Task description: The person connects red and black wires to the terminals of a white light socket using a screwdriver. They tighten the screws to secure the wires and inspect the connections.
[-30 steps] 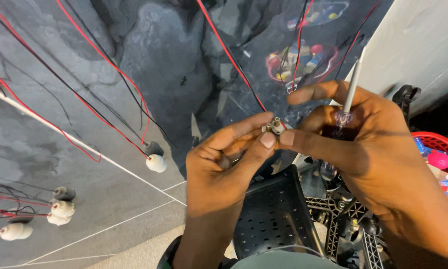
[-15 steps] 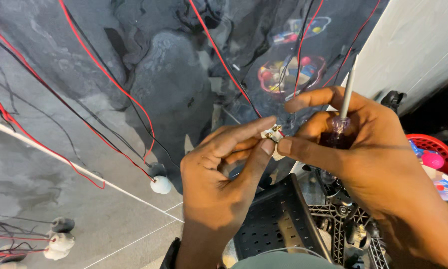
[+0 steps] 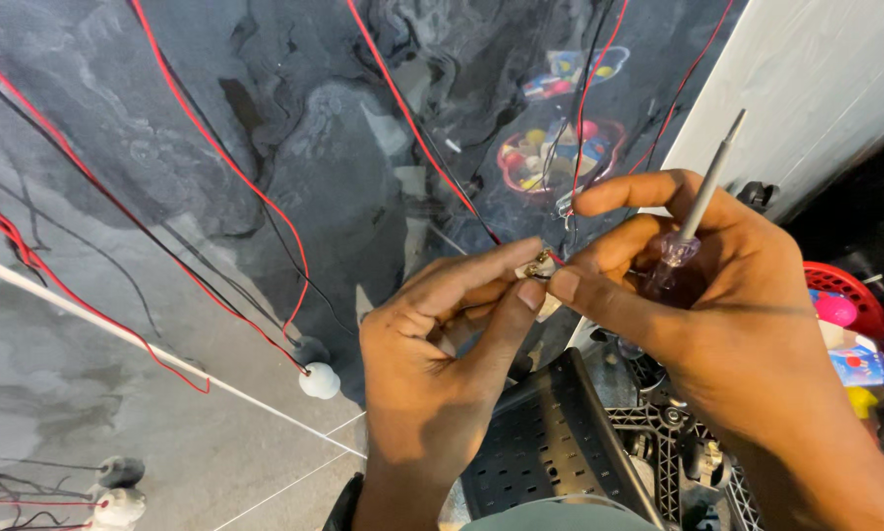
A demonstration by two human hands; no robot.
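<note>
A dark, marbled grey floor (image 3: 166, 393) fills the background, crossed by red and black wires (image 3: 225, 187) and a thin white line running toward its lower edge. At the far left lower corner a few small white bulb holders (image 3: 117, 506) lie on their leads, half cut off by the frame, and another white holder (image 3: 319, 381) sits nearer the middle. The left hand (image 3: 432, 364) has its grip pinched together on a small metal-and-white connector (image 3: 538, 265), which hangs in the air above a black perforated plastic part (image 3: 550, 442). The right hand (image 3: 737, 305) meets it thumb to thumb, its grip closed on the same piece while a screwdriver (image 3: 702, 202) with a clear reddish handle is tucked in its palm (shaft pointing up, away from the work). The connector could slip from so slight a pinch, or its wire pull loose; the tucked tool might drop. The connector's shape is mostly hidden by fingertips, and the red basket (image 3: 845, 290) at the right edge is only partly seen.
</note>
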